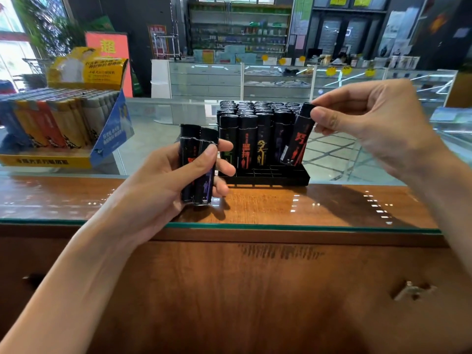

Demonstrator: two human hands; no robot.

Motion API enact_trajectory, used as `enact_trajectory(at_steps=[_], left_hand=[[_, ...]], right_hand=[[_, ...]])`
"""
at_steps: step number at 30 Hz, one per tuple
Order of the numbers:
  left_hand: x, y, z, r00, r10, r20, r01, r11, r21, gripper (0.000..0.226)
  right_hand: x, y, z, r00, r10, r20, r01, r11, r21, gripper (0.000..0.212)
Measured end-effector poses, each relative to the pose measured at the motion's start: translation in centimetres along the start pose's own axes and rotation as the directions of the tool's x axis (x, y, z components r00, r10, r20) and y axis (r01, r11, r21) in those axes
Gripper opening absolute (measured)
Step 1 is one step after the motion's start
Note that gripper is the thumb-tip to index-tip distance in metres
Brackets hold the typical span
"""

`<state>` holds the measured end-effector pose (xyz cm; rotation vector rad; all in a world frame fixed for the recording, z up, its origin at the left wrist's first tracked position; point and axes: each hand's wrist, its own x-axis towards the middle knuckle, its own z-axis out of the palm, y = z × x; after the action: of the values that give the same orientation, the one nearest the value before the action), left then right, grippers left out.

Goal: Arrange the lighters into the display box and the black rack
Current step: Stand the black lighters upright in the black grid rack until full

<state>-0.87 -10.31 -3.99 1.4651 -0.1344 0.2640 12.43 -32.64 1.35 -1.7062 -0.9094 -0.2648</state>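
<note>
— Hands, what state?
— Left hand curled round two black lighters, held upright, thumb across their fronts. Right hand pinching a red-printed lighter by its cap, thumb and forefinger.
— Where does that one sit?
— Tilted, base at the front right of the black rack. Cannot tell if it is in a cell.
— Rack?
— On the glass-topped wooden counter, just right of the left hand. Rows of upright rack lighters fill the back; open grid cells show along the front.
— Display box?
— Yellow-and-blue display box, far left, well apart. Packed with coloured lighters: blue, orange, yellow, grey.
</note>
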Motion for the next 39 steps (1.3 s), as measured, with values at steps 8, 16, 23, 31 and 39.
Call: enact_trajectory(at_steps=[8, 16, 23, 31, 39], left_hand=[[0.0, -0.1, -0.1, 1.000, -0.021, -0.009, 0.021, 1.000, -0.004, 0.030], [0.0, -0.2, 0.0, 1.000, 0.014, 0.003, -0.014, 0.999, 0.045, 0.034], [-0.1, -0.3, -0.3, 0.998, -0.003, 0.058, 0.001, 1.000, 0.025, 0.029], [-0.3, 0.2, -0.3, 0.987, -0.034, 0.154, 0.027, 0.999, 0.044, 0.029], [0.0, 0.2, -0.3, 0.974, -0.013, 0.226, 0.000, 0.998, 0.057, 0.033]], right_hand=[[-0.1, 0.5, 0.0, 0.996, -0.090, -0.023, 0.082, 0.967, -0.242, 0.026], [-0.7, 1.0, 1.1, 0.979, -0.198, -0.049, 0.167, 0.915, -0.366, 0.024], [-0.9, 1.4, 1.3, 0.978, -0.174, -0.114, 0.132, 0.944, -0.303, 0.021], [-1.5, 0.8, 1.9, 0.944, -0.273, -0.187, 0.184, 0.902, -0.390, 0.021], [-2.9, -2.2, 6.1, 0.969, -0.125, 0.214, 0.106, 0.990, 0.096, 0.018]])
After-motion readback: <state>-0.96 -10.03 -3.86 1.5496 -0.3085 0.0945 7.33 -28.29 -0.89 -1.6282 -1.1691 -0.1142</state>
